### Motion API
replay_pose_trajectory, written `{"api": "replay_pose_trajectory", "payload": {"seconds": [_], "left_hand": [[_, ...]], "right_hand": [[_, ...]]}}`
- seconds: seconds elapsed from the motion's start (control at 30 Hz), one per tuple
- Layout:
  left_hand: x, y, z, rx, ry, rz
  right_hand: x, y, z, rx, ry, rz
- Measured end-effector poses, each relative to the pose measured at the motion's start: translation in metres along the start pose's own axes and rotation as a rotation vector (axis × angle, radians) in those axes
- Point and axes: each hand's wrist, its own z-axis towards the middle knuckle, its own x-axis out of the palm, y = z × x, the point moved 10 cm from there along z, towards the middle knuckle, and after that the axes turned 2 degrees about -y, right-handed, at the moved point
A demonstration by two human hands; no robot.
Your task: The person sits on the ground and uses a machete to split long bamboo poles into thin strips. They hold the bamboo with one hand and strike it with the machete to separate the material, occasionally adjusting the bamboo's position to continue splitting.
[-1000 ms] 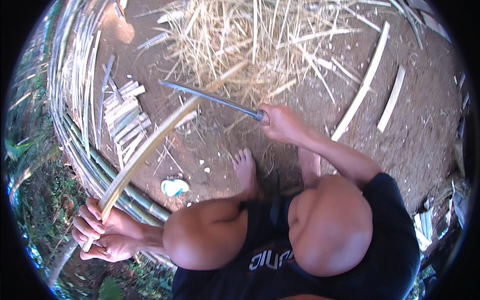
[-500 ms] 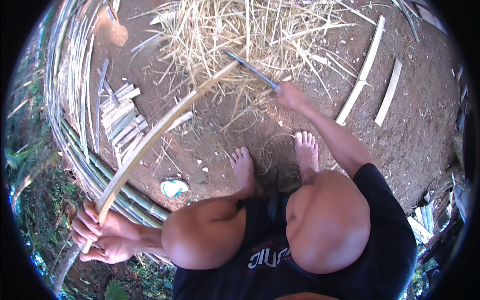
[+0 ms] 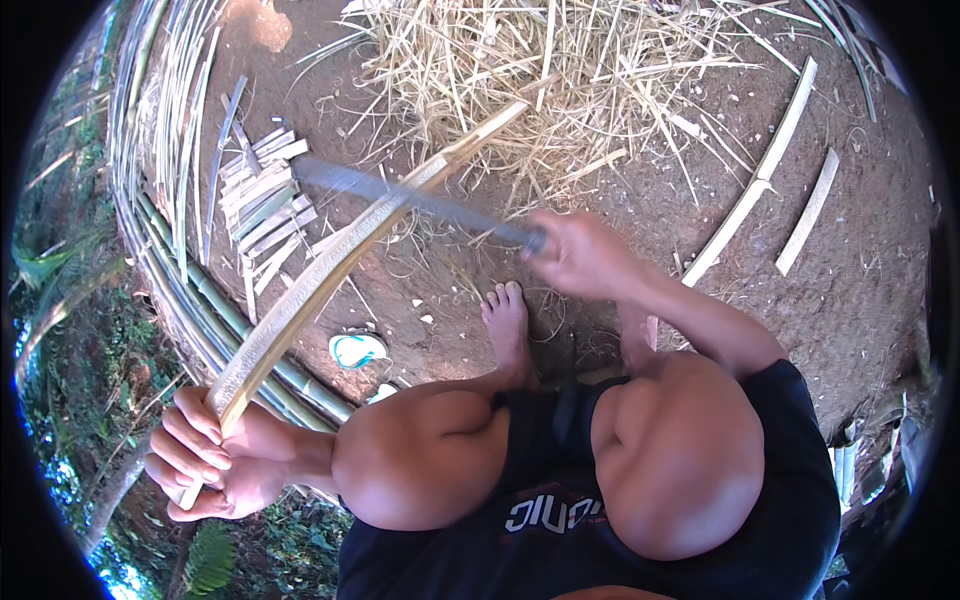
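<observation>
At the lower left, my left hand (image 3: pixel 225 455) is closed round the near end of a long split bamboo strip (image 3: pixel 330 265). The strip slants up and away to the right, its far end over a heap of shavings. My right hand (image 3: pixel 585 255), right of centre, grips the dark handle of a long-bladed knife (image 3: pixel 440 208). Its blade, smeared by motion, points left and crosses the strip in view, beyond the strip's middle. Whether blade and strip touch I cannot tell.
A pile of pale bamboo shavings (image 3: pixel 600 90) lies ahead. Short bamboo pieces (image 3: pixel 265 205) are stacked at left, beside long poles (image 3: pixel 225 310). Two flat strips (image 3: pixel 765 185) lie on the soil at right. A white-and-teal sandal (image 3: pixel 357 350) is near my left foot (image 3: pixel 506 325).
My right hand has drawn back toward me, and the knife has swung so its blade lies across the strip. The left hand keeps its hold; the view has shifted slightly.
</observation>
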Motion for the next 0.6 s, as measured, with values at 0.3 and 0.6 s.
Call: {"api": "replay_pose_trajectory", "payload": {"seconds": [0.3, 0.6], "left_hand": [[0.017, -0.001, -0.004, -0.008, 0.077, -0.028], [0.007, -0.03, -0.018, -0.132, -0.034, 0.136]], "right_hand": [[-0.002, 0.036, 0.003, 0.058, 0.007, -0.005], [-0.035, 0.118, -0.016, -0.09, 0.039, -0.103]]}}
